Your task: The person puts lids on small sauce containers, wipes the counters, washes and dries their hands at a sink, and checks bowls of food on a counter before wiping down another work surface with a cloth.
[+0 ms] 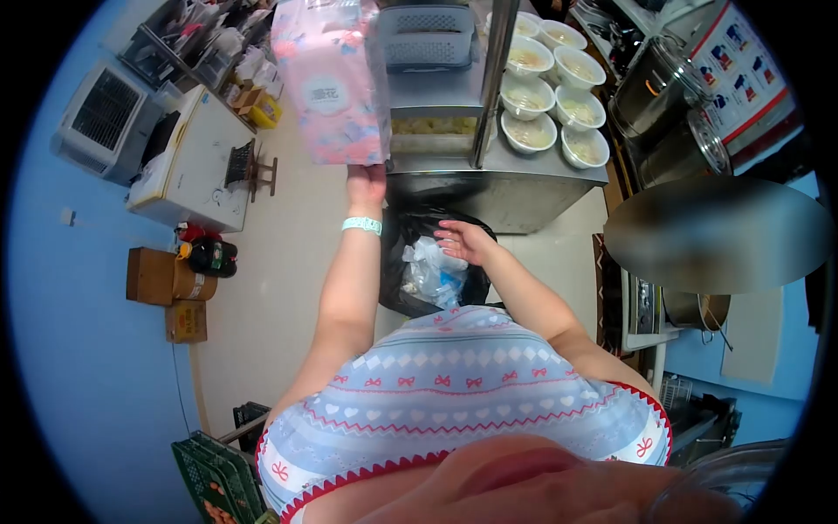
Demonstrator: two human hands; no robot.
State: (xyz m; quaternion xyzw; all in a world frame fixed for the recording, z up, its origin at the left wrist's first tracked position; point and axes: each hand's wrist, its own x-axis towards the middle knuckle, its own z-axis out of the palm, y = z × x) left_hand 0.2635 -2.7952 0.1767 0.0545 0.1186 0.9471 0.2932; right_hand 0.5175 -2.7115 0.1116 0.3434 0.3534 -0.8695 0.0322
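My left hand is stretched forward at the bottom end of a large pink, flower-printed tissue pack in clear wrap. It grips the pack from below, and its fingers are mostly hidden by it. The pack stands tall beside the metal shelf unit. My right hand is open and holds nothing, its fingers apart above a black rubbish bag. Crumpled clear and white plastic lies inside the bag.
Several white bowls of food stand on the steel counter at right. A grey basket sits on the shelf. Tall steel pots line the far right. At left are a white chest freezer, cardboard boxes and a dark bottle.
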